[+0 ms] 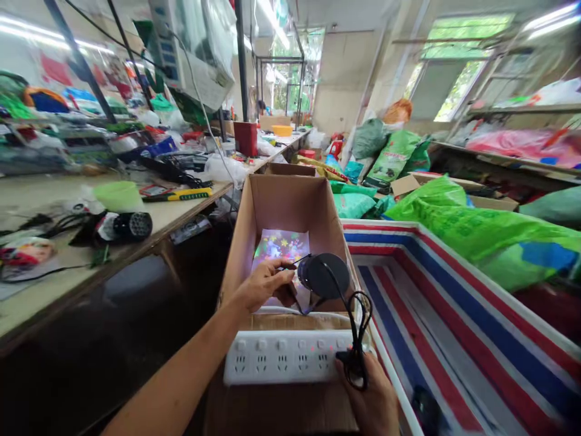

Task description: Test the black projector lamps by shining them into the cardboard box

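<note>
- Your left hand (265, 284) reached forward over an open cardboard box (281, 206). Its fingers were closed on the left edge of a round black lamp (324, 275).
- The lamp sat just right of those fingers, above the box's near end, with its dark back turned toward you.
- A patch of coloured light (281, 247) glowed on the box floor, just beyond your left fingertips.
- Your right hand (374, 399) lay closer to you, low and to the right. Its fingers were pinched on a black plug (347, 358) at the right end of a white power strip (281, 357).
- The strip's long axis ran left to right across the box's near edge.
- A looped black cord (361, 315) ran from the plug up to the lamp.
- A red, white and blue striped bin (454, 321) stood to the right, with green sacks (476, 224) behind it. A cluttered workbench (45, 290) stood to the left in a crowded workshop.
</note>
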The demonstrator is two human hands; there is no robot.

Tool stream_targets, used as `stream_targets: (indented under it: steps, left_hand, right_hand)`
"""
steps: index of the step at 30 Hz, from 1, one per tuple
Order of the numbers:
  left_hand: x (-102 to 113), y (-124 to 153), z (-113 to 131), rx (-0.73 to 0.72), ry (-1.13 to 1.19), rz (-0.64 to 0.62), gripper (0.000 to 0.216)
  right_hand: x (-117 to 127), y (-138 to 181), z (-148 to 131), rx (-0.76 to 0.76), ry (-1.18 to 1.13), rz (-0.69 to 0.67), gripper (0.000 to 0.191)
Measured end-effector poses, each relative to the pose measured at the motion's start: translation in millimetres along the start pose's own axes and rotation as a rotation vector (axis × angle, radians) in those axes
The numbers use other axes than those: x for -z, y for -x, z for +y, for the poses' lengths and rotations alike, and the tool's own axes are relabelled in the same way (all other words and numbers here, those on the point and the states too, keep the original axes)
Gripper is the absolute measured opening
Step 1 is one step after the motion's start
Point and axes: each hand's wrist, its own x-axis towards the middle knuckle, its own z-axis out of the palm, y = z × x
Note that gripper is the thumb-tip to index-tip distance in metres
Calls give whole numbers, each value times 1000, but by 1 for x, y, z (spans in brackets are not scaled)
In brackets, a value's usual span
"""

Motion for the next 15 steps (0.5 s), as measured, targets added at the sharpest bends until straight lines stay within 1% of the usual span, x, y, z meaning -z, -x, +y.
stream_targets:
  steps: [2,5,9,12,15]
  left_hand:
    - [-1,3,-2,-6,17,0,42]
    - [-2,8,-7,-11,42,5,41]
    - [-5,17,-18,-23,88,32,41]
    - [-7,23,-27,-36,126,52,40]
    - [-9,27,-32,-61,146,64,40]
  right_hand:
    - [2,-1,-4,-5,-14,21,28]
    - [4,-3,-6,6,-22,10,26]
    - [5,-2,-1,47,-9,-10,25]
    - [4,-1,3,70,-12,2,29]
    - [4,0,1,37,-40,23,33]
